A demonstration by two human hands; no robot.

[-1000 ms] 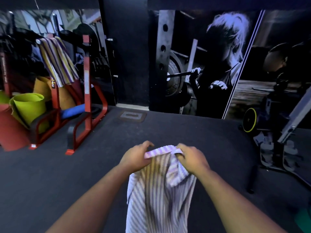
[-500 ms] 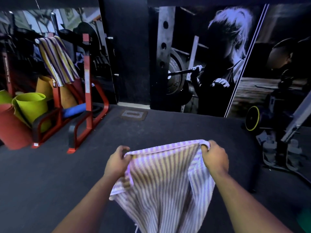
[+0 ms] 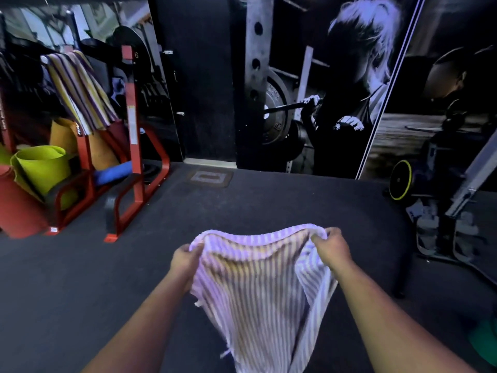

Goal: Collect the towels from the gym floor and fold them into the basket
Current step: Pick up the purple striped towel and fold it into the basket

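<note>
A pale striped towel (image 3: 258, 289) hangs in front of me above the dark gym floor, spread by its top edge. My left hand (image 3: 185, 261) grips the top left corner and my right hand (image 3: 332, 249) grips the top right corner. The cloth sags between them and its lower part runs out of the bottom of the frame. A second towel with yellow and purple stripes (image 3: 80, 87) hangs over the red rack (image 3: 133, 146) at the left. No basket is in view.
Rolled mats (image 3: 40, 168) in green, red and orange stand by the rack at the left. A weight machine (image 3: 451, 205) with a yellow-rimmed wheel stands at the right. A wall poster lies ahead. A green object (image 3: 484, 343) shows at the lower right edge.
My hands first held the towel bunched close together. They moved apart and spread its top edge; since half a second ago they have held it spread, the edge now sagging a little.
</note>
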